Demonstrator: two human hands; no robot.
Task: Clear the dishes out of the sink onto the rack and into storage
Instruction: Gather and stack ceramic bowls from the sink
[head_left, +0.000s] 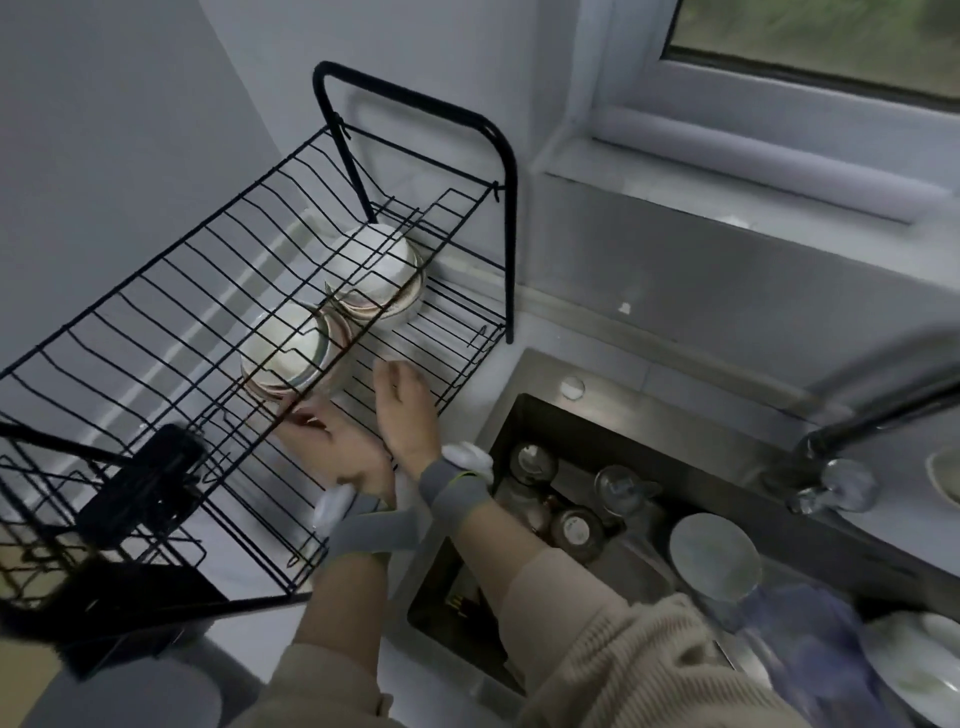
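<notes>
A black two-tier wire rack (156, 291) stands on the counter left of the sink (519, 415). On its lower tier lie two stacks of upturned white bowls, a far stack (382, 267) and a near stack (283, 353). My left hand (332, 441) reaches under the upper tier, its fingers on the near stack's front rim. My right hand (405, 410) hovers just right of that stack, fingers spread, holding nothing. In the sink lie several glasses (618, 483) and a pale plate (714, 553).
A black cutlery holder (140, 488) hangs on the rack's near left end. A dark faucet (883, 410) arches over the sink's right side. A blue cloth (800, 639) and a white plate (914, 670) lie at the lower right. A window sill runs behind.
</notes>
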